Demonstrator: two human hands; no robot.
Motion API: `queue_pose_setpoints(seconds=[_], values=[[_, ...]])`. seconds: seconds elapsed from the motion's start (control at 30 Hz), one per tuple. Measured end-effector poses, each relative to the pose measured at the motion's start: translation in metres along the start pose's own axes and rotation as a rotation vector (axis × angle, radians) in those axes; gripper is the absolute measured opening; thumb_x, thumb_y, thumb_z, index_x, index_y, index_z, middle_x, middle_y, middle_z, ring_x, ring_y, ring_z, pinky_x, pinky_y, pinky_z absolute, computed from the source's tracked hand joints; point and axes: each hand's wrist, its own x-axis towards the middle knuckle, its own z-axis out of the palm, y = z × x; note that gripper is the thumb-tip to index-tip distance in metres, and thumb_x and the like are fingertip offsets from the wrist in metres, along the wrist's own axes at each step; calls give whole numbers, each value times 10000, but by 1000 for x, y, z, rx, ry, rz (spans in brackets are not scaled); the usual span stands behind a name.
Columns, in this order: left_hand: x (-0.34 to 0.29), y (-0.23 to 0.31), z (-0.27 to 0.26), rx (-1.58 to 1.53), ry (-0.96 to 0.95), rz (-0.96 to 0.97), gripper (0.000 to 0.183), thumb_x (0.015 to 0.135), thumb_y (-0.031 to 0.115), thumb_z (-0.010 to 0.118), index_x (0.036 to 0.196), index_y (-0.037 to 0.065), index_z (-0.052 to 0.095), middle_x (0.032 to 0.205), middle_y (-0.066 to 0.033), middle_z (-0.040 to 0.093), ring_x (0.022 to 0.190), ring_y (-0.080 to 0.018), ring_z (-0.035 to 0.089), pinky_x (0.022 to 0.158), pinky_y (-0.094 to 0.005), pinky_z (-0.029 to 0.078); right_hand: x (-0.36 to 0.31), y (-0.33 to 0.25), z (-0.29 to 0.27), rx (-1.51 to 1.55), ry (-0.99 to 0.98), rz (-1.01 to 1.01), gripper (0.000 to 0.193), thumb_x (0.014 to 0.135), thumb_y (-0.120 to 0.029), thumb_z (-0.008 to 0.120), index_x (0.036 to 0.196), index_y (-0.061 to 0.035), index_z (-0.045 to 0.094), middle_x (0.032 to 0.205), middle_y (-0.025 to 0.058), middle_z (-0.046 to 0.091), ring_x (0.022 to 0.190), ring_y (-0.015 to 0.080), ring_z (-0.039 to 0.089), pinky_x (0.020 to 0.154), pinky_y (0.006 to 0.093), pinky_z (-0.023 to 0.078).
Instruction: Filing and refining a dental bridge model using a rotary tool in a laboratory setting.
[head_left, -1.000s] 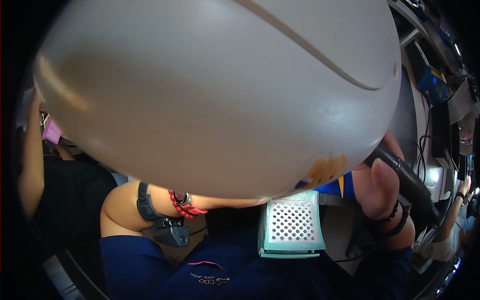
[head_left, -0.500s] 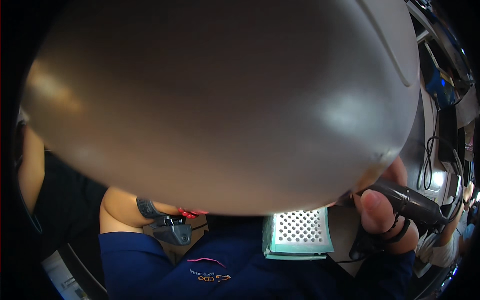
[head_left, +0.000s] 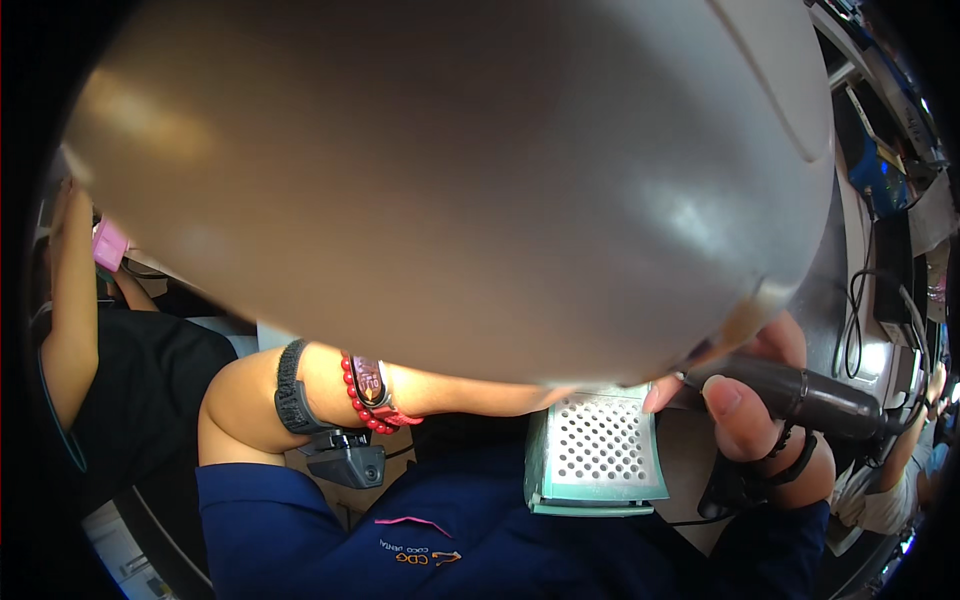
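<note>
A large smooth grey rounded object [head_left: 450,180] fills most of the view and hides the work area. My right hand [head_left: 750,420] grips a dark cylindrical handpiece tool [head_left: 800,395] whose tip goes under the grey object's edge. My left forearm [head_left: 400,390], with a black strap, red beads and a wristband, reaches right under the grey object; my left hand is mostly hidden, only a fingertip shows near the handpiece. What it holds cannot be seen.
A pale green perforated tray [head_left: 598,450] lies below my hands by my dark blue top. A person in black [head_left: 130,390] sits at the left, holding something pink. Cables and equipment [head_left: 880,250] line the bench at the right.
The grey object now covers more of the view. My right hand with the handpiece sits slightly higher, and my left forearm stays under the grey object.
</note>
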Motion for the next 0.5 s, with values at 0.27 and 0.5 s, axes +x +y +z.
queue_pose_setpoints(seconds=[0.27,0.5], values=[[8,5,14,-140,96,-81,266,900,239,657,1074,39,677,989,-100,682,877,-291,664,792,-411,535,4,7,-3,-382,306,-328,323,1006,-241,546,1209,-4,459,837,85,593,915,238,669,888,375,508],[20,1,6,-96,109,-71,193,862,237,673,891,48,694,907,-82,682,816,-261,675,703,-407,539,45,-25,-2,304,386,-250,201,1039,-262,540,1199,-148,499,863,-9,517,760,86,537,720,304,494]])
